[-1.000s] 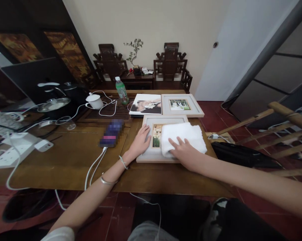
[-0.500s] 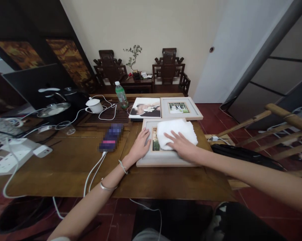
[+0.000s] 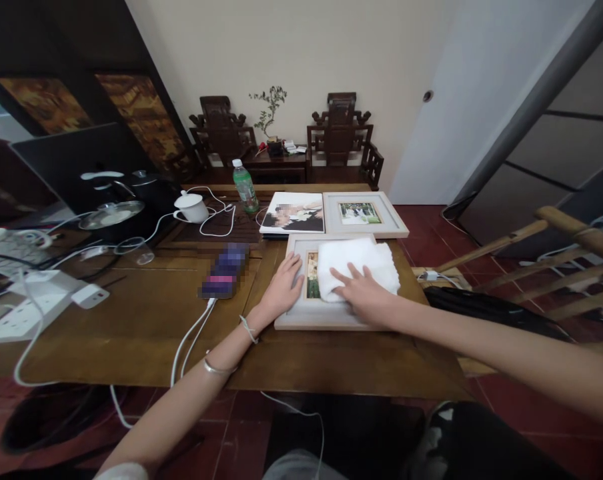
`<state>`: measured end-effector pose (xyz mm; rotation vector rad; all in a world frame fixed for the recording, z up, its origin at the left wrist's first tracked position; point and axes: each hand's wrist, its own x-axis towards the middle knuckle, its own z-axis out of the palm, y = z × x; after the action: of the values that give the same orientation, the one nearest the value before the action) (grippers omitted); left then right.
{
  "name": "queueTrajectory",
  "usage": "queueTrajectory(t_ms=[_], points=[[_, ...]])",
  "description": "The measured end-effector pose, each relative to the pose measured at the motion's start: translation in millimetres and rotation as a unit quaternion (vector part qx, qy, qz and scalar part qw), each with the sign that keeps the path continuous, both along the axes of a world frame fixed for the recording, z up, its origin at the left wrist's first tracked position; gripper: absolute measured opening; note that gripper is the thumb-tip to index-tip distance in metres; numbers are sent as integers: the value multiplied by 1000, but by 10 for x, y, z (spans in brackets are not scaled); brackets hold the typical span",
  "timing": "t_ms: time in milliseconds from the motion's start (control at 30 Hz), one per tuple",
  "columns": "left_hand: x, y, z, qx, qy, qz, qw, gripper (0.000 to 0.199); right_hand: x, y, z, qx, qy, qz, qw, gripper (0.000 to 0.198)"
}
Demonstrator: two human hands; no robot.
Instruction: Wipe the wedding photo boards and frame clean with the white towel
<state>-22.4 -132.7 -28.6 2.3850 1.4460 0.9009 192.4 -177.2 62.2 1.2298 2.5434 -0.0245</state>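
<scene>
A picture frame with a pale mat and a thin wooden rim lies flat on the table in front of me. Over much of its photo rests a folded white towel. My right hand presses on the towel from above, fingers spread and slightly bent, partly hiding it. On the frame's left border lies my left hand, its fingers stretched out and the thumb apart. Only a left strip of the photo shows beside the towel.
Behind it lie another framed photo and a stack topped by a photo print. A phone on a cable, a green bottle, a lidded white cup and a power strip are to the left. A wooden chair stands right.
My right hand has shifted very slightly on the towel, its fingers a little more bent. My left hand keeps its place on the frame. The whole view has moved slightly.
</scene>
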Motion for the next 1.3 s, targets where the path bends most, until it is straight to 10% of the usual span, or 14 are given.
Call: queueTrajectory(t_ms=[300, 633, 767, 1167, 1300], points=[[4, -30, 51, -5, 30, 0, 1000, 46, -178, -665, 333, -111, 36, 58, 991, 61], [8, -26, 43, -6, 6, -7, 1000, 48, 142, 617, -176, 157, 68, 24, 985, 60], [2, -30, 56, -16, -5, -10, 1000, 48, 45, 797, -221, 165, 34, 19, 986, 56], [31, -27, 58, -31, -47, 7, 998, 49, -248, -428, 176, -92, 40, 62, 993, 62], [50, -29, 73, -58, -108, 16, 992, 51, -326, -515, 166, -68, 54, 120, 989, 55]])
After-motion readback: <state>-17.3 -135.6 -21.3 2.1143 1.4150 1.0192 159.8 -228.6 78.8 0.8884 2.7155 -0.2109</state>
